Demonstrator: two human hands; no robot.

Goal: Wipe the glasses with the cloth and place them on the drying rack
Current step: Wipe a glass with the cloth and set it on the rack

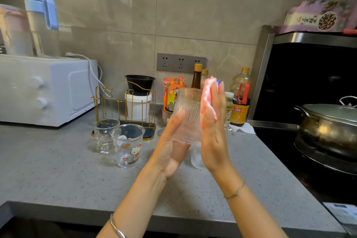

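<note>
1. Ribbed clear glass [188, 114]: off the tabletop [67, 170], held upright in the air right of the gold wire drying rack [123, 110], sandwiched between both hands.
2. Left hand [170, 149] grip: flat and open. Palm sits at the glass's base, straight fingers lie up its left side, not curled round it.
3. Right hand [213, 131] grip: also flat, fingers straight. It presses a pink-and-white cloth [207, 94] onto the glass's right side. The cloth sticks out above the fingertips. Thumb not visible.
4. Printed glass [128, 145]: stands on the tabletop just in front of the rack. Cartoon cat print, text reads "Hello K…", rest curves out of view.
5. Plain clear glass [106, 135]: in front of the rack's left end, touching or nearly touching the printed one.
6. Second ribbed glass [197, 157]: on the tabletop right of the rack, below the hands, mostly hidden.
7. White tub [138, 106] with a black bowl [140, 84] on top: directly behind the rack.
8. White toaster oven [44, 89]: left of the rack. A blurred water bottle with blue lid [41, 19] stands on it.
9. Soy sauce bottle [240, 106] with red handle: far right of the rack, by the wall. Yellow label has Chinese characters, too small to read.
10. Lidded steel pot [326, 121]: on the stove, furthest right of the rack.
11. Purple box [316, 17]: on the hood above the pot. Chinese writing, blurred.
</note>
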